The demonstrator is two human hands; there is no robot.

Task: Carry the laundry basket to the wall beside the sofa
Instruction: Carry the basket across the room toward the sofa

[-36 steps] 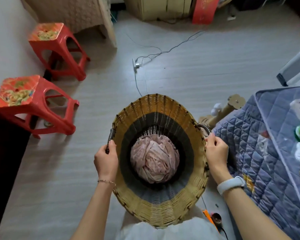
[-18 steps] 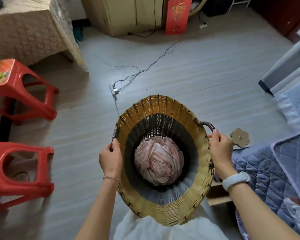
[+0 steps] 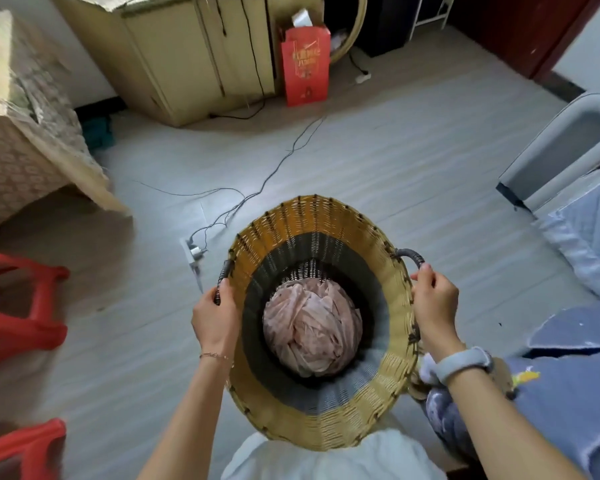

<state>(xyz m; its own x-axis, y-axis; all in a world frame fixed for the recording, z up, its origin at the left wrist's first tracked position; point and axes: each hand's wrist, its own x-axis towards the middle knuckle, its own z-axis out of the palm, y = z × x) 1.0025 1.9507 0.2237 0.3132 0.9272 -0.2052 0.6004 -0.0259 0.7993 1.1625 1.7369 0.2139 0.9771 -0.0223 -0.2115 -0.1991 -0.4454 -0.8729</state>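
Note:
A round woven laundry basket (image 3: 312,216), yellow at the rim and dark grey inside, hangs off the floor in front of me. A bundle of pale pink cloth (image 3: 310,327) lies at its bottom. My left hand (image 3: 215,317) grips the dark handle on the basket's left side. My right hand (image 3: 433,303), a pale band on its wrist, grips the dark handle on the right side. The grey sofa arm (image 3: 561,147) shows at the right edge, with a blue quilted cover (image 3: 575,382) below it.
Two red plastic stools (image 3: 21,323) stand at the left. A cable and a power strip (image 3: 194,252) lie on the grey floor just ahead of the basket. A cloth-covered table (image 3: 25,143), a beige cabinet (image 3: 187,64) and a red paper bag (image 3: 305,67) line the far side.
The view has moved forward and tilted up: stools slid left and down, the cabinet and red bag came closer, the sofa arm grew at right. Both hands kept the basket handles.

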